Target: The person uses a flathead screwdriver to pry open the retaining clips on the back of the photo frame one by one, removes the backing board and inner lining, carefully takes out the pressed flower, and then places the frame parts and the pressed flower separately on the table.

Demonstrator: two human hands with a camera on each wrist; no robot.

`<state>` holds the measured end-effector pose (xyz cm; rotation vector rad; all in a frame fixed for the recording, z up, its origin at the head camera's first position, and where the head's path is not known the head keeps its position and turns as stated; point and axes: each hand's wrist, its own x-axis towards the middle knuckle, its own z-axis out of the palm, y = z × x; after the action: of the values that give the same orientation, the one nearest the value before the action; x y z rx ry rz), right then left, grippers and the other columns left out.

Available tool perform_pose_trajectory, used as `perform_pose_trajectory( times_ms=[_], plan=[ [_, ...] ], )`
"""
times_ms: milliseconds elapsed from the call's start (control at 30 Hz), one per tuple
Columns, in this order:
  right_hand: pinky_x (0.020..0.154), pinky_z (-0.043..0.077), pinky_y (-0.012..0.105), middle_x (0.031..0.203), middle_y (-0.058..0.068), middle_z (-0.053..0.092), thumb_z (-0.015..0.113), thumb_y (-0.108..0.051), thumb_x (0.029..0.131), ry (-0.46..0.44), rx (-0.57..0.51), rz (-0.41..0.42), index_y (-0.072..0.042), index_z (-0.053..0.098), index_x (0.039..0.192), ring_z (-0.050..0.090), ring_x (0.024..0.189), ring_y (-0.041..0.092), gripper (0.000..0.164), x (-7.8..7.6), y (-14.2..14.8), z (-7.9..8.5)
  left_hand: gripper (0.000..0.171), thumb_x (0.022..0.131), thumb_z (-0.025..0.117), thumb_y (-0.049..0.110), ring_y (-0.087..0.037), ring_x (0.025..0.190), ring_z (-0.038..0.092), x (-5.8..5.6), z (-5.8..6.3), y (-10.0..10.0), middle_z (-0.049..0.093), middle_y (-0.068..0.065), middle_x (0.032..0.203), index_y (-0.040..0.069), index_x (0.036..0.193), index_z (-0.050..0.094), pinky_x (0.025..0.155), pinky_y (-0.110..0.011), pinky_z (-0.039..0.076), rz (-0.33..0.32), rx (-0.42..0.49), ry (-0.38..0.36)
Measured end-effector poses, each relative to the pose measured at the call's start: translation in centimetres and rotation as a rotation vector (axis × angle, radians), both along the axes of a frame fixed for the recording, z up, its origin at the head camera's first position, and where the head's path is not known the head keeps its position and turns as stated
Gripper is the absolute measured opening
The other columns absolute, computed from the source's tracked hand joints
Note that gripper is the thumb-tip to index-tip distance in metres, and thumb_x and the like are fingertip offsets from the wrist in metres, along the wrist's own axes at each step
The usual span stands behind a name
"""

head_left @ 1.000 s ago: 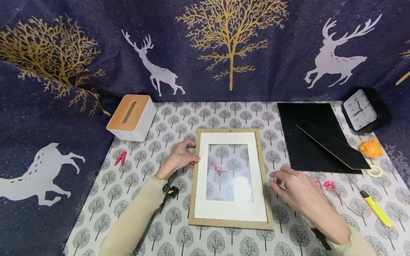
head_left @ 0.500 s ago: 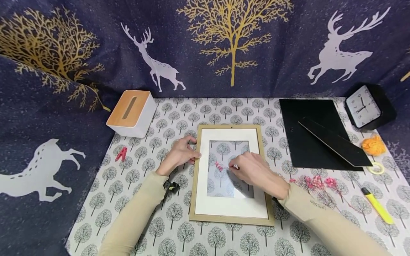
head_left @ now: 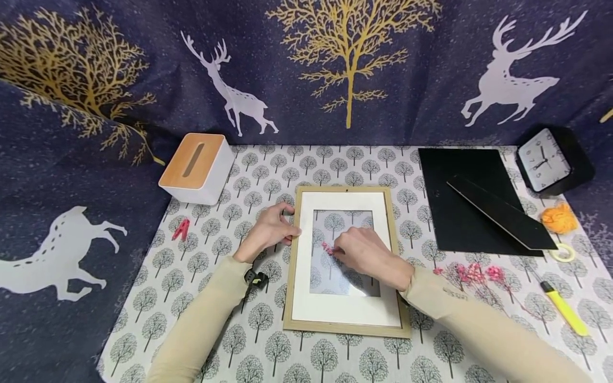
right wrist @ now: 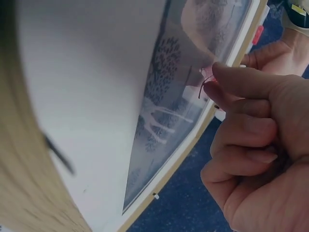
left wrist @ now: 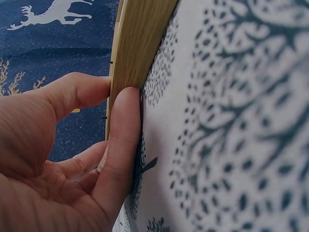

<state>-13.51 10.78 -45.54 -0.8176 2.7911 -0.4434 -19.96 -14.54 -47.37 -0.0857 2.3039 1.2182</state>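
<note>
A light wooden picture frame (head_left: 347, 329) lies on the patterned cloth, holding a white mat (head_left: 345, 313) around a clear pane. At its left edge, my left hand (head_left: 271, 229) pinches the wooden bar (left wrist: 145, 43) between thumb and finger, as the left wrist view shows. My right hand (head_left: 366, 252) is over the pane, its thumb and forefinger pinching the thin stem of a pink dried flower sprig (head_left: 328, 248). The little blossoms point left, low over the glass. In the right wrist view, the fingertips partly hide the sprig (right wrist: 206, 75), and the other fingers are curled in.
More pink sprigs (head_left: 474, 273) lie right of the frame, near a yellow cutter (head_left: 565, 308). Black boards (head_left: 460, 223), orange yarn (head_left: 559, 218), a tape ring (head_left: 562, 253) and a clock (head_left: 544, 159) stand behind. Left are a tissue box (head_left: 193, 165) and a red clip (head_left: 181, 230).
My right hand has come from beside the frame's right edge to over the pane and now holds the sprig there, shifting slightly left lately. My left hand has stayed on the frame.
</note>
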Motion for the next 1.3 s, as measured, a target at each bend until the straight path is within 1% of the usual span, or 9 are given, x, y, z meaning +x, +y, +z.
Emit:
perform_pose_trajectory(
  times_ms=[133,367,567,633,700,833,1033,1167,1300],
  plan=[
    [0.045,0.039,0.019,0.068,-0.001,0.071,0.078,-0.007,0.095,-0.013,-0.002,-0.013,-0.012,0.081,0.079,0.047,0.051,0.008,0.017,-0.1,-0.2,0.0,0.064,0.091,0.085,0.007,-0.02,0.072,0.076,0.0,0.1,0.0,0.075,-0.014,0.102,0.011,0.147,0.057,0.066,-0.029,0.068,0.009,-0.006,0.006],
    [0.046,0.038,0.018,0.069,-0.001,0.073,0.078,-0.004,0.092,-0.018,-0.04,-0.036,-0.013,0.083,0.081,0.047,0.051,0.006,0.015,0.5,0.4,0.5,0.064,0.091,0.085,0.007,-0.02,0.072,0.075,0.4,0.4,0.2,0.075,-0.014,0.103,0.011,0.148,0.057,0.067,-0.03,0.068,0.015,-0.007,0.003],
    [0.042,0.036,0.014,0.083,0.005,0.082,0.079,-0.007,0.095,0.007,-0.119,-0.072,-0.01,0.084,0.095,0.046,0.048,0.002,0.006,2.2,2.6,1.8,0.063,0.09,0.085,0.003,-0.019,0.07,0.075,0.5,0.2,0.3,0.073,-0.014,0.101,0.009,0.146,0.057,0.067,-0.029,0.069,0.024,0.008,0.001],
    [0.041,0.034,0.014,0.087,0.007,0.083,0.079,-0.008,0.096,-0.003,-0.128,-0.101,-0.009,0.084,0.099,0.045,0.048,0.001,0.007,2.9,3.7,2.3,0.062,0.09,0.085,0.002,-0.019,0.069,0.074,0.4,0.1,0.3,0.072,-0.013,0.1,0.008,0.146,0.057,0.067,-0.03,0.07,0.025,0.03,-0.001],
    [0.041,0.035,0.013,0.085,0.007,0.082,0.079,-0.009,0.096,0.002,-0.126,-0.132,-0.009,0.084,0.1,0.044,0.049,0.001,0.007,3.8,5.1,2.8,0.062,0.089,0.084,0.001,-0.019,0.069,0.074,0.3,-0.1,0.2,0.07,-0.012,0.099,0.007,0.146,0.057,0.069,-0.03,0.07,0.022,0.047,0.0],
    [0.041,0.035,0.016,0.079,0.001,0.079,0.081,-0.013,0.096,0.022,-0.108,-0.206,-0.011,0.085,0.102,0.044,0.051,0.001,0.008,5.5,8.4,3.1,0.063,0.089,0.084,0.002,-0.019,0.07,0.074,0.1,-0.2,0.1,0.07,-0.011,0.098,0.007,0.146,0.057,0.069,-0.031,0.07,0.018,0.051,0.005],
    [0.044,0.034,0.023,0.065,-0.013,0.065,0.084,-0.02,0.094,0.085,-0.039,-0.349,-0.018,0.086,0.1,0.041,0.054,0.002,0.007,8.4,14.0,2.8,0.063,0.091,0.084,0.003,-0.02,0.072,0.075,0.1,-0.3,0.1,0.071,-0.013,0.1,0.006,0.147,0.057,0.069,-0.03,0.07,0.003,0.025,0.015],
    [0.046,0.033,0.024,0.06,-0.015,0.057,0.082,-0.02,0.094,0.055,-0.008,-0.433,-0.02,0.085,0.103,0.04,0.054,0.004,0.01,10.3,17.2,2.3,0.063,0.091,0.084,0.004,-0.02,0.072,0.076,0.2,-0.3,0.1,0.072,-0.013,0.101,0.007,0.147,0.057,0.07,-0.031,0.071,-0.003,0.028,0.023],
    [0.051,0.038,0.026,0.063,-0.015,0.06,0.082,-0.022,0.095,0.027,0.013,-0.475,-0.019,0.085,0.105,0.043,0.056,0.004,0.011,11.8,19.6,1.5,0.062,0.09,0.085,0.004,-0.019,0.072,0.076,0.2,-0.4,0.1,0.071,-0.013,0.101,0.007,0.145,0.058,0.07,-0.031,0.071,-0.002,0.031,0.032]
  ],
)
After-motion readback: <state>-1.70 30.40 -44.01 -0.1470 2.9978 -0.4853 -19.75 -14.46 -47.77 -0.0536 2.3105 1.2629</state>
